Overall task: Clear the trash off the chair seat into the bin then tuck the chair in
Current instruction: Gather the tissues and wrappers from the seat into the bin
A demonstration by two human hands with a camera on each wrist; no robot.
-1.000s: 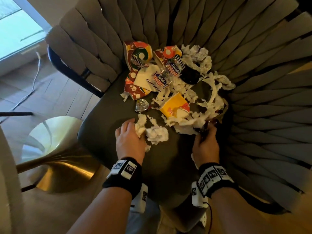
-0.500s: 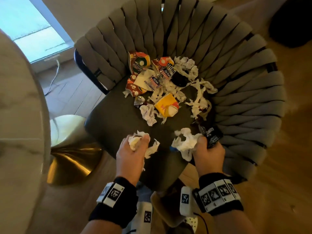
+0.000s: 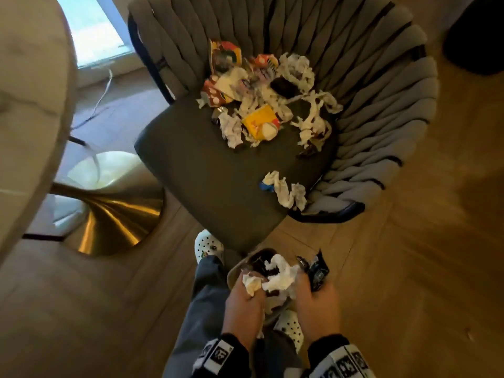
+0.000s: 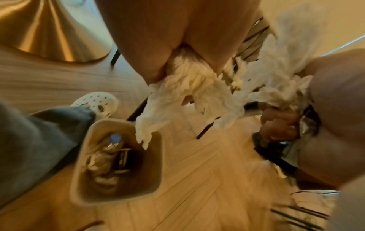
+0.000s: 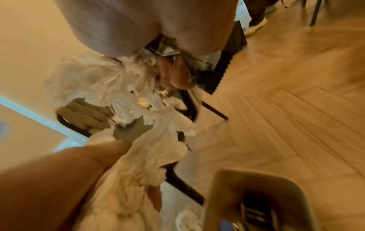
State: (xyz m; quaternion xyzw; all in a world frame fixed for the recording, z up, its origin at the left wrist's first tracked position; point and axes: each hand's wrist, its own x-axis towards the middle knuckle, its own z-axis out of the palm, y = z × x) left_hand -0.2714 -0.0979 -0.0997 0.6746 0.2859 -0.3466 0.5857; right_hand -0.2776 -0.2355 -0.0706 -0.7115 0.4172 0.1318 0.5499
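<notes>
Our left hand (image 3: 245, 301) grips crumpled white tissue (image 3: 252, 285) and our right hand (image 3: 317, 304) clutches tissue plus a black wrapper (image 3: 317, 271), both above the beige bin (image 4: 92, 157) (more trash (image 3: 261, 105) lies ahead on the dark chair seat (image 3: 207, 181)).

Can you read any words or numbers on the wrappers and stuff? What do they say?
No text reads clearly.
Colourful wrappers at the back of the chair seat: print too blurred.
Yellow packet: no legible words.
Dark wrapper in the right hand: white label, unreadable.
Wristbands: square code patterns only.
</notes>
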